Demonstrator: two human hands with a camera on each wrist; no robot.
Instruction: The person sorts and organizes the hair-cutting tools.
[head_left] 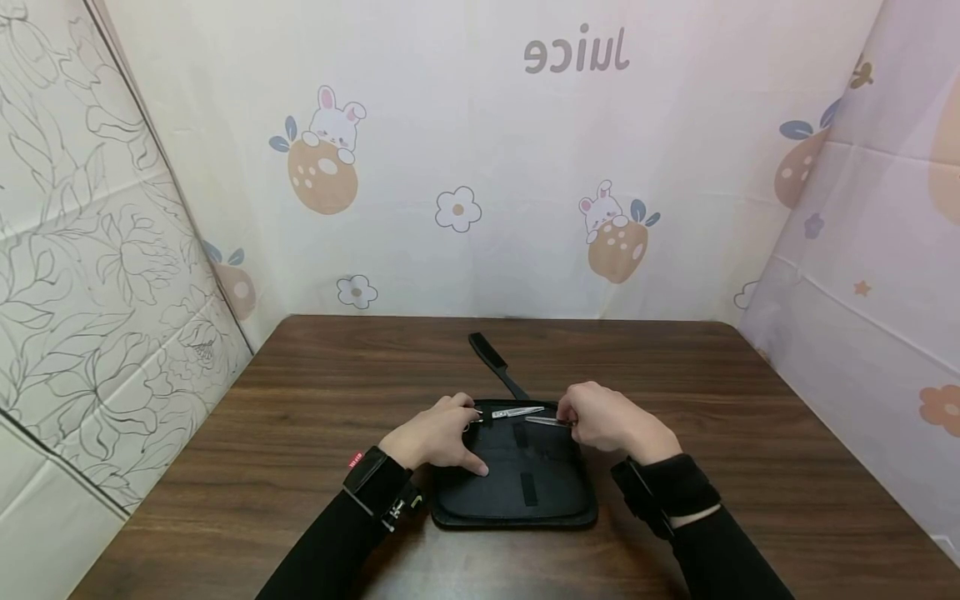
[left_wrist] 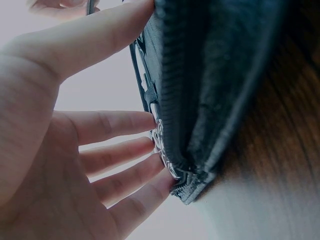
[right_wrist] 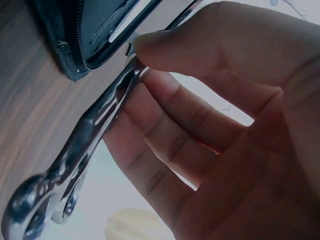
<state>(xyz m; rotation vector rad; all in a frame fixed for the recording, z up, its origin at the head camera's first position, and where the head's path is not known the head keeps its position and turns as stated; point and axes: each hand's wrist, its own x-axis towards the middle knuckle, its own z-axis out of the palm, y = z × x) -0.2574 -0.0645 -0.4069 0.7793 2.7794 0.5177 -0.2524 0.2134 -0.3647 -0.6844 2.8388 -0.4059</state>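
A black zippered case [head_left: 487,496] lies on the table under both hands. My left hand [head_left: 442,437] rests at its upper left, thumb on the cover; in the left wrist view the fairly straight fingers touch the case edge beside shiny metal rings [left_wrist: 159,137]. One pair of scissors [head_left: 517,412] lies along the top of the case, its blades toward the right. My right hand [head_left: 611,423] pinches a second pair of scissors [right_wrist: 95,125] between thumb and fingers at the upper right corner. Their blades [head_left: 546,422] point left over the case, and the looped handles show in the right wrist view.
Behind the case lies a black comb [head_left: 491,354], its handle reaching the case's back edge. The brown wooden table [head_left: 337,375] is bordered by printed cloth [head_left: 450,125] at the back and sides.
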